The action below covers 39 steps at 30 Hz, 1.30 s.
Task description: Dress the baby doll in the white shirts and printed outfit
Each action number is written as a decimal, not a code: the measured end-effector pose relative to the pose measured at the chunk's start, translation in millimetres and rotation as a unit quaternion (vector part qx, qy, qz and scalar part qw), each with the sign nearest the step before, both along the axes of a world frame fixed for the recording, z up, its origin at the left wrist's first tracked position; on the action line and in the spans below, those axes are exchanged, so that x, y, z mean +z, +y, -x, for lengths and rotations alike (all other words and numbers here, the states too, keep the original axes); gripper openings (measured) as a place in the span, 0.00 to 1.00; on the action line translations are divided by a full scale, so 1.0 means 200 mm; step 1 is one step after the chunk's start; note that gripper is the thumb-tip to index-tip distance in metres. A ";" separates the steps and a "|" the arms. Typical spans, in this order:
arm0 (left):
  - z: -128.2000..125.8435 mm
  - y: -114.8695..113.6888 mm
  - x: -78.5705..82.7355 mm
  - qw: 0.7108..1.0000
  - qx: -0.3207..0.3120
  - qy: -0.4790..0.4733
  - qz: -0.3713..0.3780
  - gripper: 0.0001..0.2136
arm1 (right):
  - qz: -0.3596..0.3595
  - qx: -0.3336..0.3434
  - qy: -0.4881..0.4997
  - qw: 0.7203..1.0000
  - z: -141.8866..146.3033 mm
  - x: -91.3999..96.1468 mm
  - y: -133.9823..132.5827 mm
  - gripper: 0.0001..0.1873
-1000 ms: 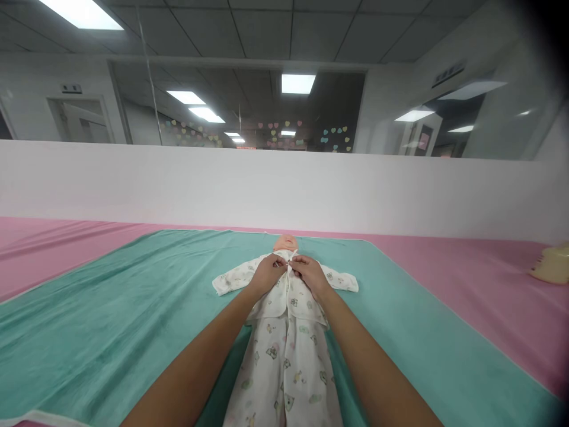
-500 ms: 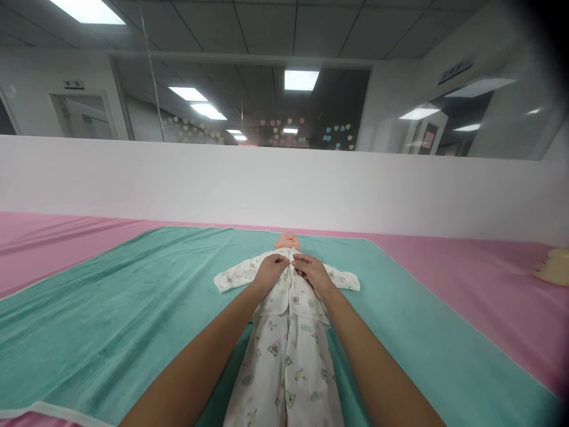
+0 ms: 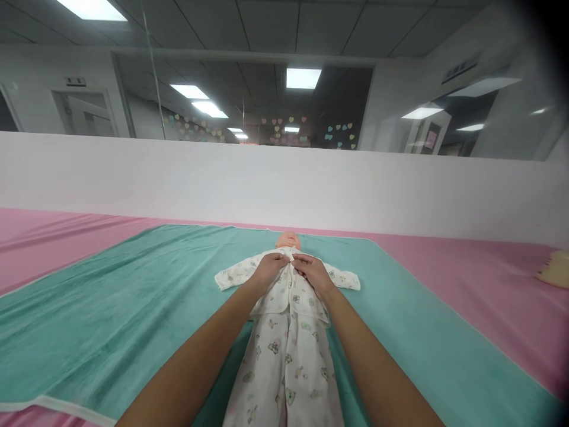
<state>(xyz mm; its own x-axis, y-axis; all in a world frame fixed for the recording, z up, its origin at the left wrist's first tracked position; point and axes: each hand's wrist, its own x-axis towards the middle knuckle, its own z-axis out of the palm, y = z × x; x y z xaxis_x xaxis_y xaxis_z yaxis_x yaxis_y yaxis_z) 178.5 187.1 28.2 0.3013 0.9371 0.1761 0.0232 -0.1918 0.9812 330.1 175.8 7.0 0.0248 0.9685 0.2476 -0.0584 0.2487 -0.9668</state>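
Note:
A baby doll (image 3: 288, 239) lies on its back, its head toward the wall. It wears a white printed baby jacket (image 3: 272, 300) with both sleeves stretched out sideways, and white printed trousers (image 3: 284, 367). At the upper chest, my left hand (image 3: 270, 268) pinches the jacket's front edge. My right hand (image 3: 310, 270) is just beside it, fingers closed on the other side of the front opening. The fingertips of both hands almost meet at the centre line. Any fastener between them is too small to make out.
A green blanket (image 3: 146, 308) lies under the doll, over a pink cover (image 3: 480, 284). Behind stands a low white wall (image 3: 284, 184) with glass above it. A pale yellow object (image 3: 555, 270) sits at the far right edge.
The hands stay at the same spot on the jacket front, with only a slight shift of the left wrist. The view has tilted very slightly.

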 end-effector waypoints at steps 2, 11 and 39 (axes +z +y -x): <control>-0.01 0.01 0.00 1.000 0.015 0.002 0.001 0.10 | 0.001 0.001 -0.003 1.000 0.00 0.00 0.00 0.23; -0.02 0.03 -0.01 1.000 0.025 -0.007 0.007 0.08 | -0.001 0.005 -0.003 1.000 -0.01 -0.01 0.00 0.23; -0.01 0.00 0.01 0.998 0.036 0.034 -0.028 0.13 | -0.059 -0.015 -0.134 0.989 0.02 0.02 -0.02 0.20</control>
<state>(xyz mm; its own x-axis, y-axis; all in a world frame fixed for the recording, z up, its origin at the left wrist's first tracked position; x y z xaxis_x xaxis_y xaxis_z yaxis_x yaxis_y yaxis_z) 179.8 187.7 29.8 0.2467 0.9460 0.2103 0.1054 -0.2420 0.9645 326.6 171.3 10.9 -0.0295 0.9322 0.3606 0.2051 0.3587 -0.9106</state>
